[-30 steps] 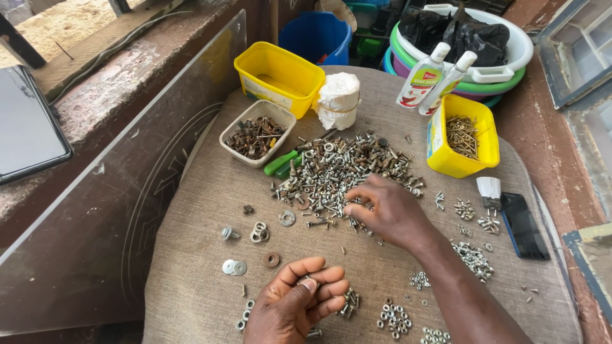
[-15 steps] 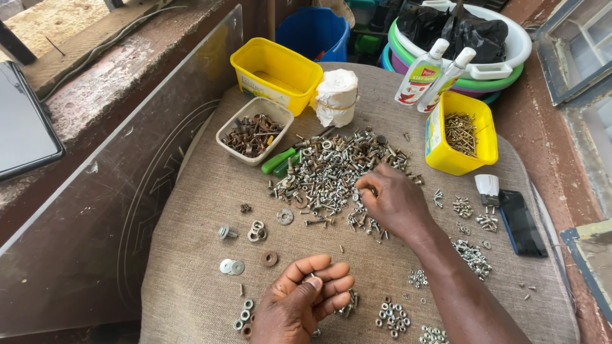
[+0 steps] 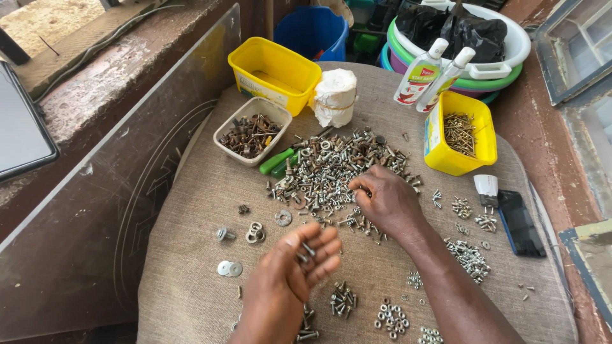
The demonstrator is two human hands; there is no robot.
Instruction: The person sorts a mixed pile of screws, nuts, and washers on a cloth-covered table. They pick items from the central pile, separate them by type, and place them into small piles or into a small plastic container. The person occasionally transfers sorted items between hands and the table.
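Head view: your right hand [image 3: 387,202] pinches into the screw pile [image 3: 331,167]; left hand [image 3: 294,274] fingers [image 3: 322,255] cup small screws [image 3: 307,250].

Bare cloth left of the screw pile [image 3: 338,165], tubs behind it, small sorted heaps crowding its near right side.

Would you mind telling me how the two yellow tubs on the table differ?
The yellow tub at the back left is wider and looks empty; the yellow tub on the right is narrower and holds a heap of brownish screws. The left one sits beside a white paper-wrapped roll; the right one has two white bottles leaning by it. Both are open, rectangular and plastic.
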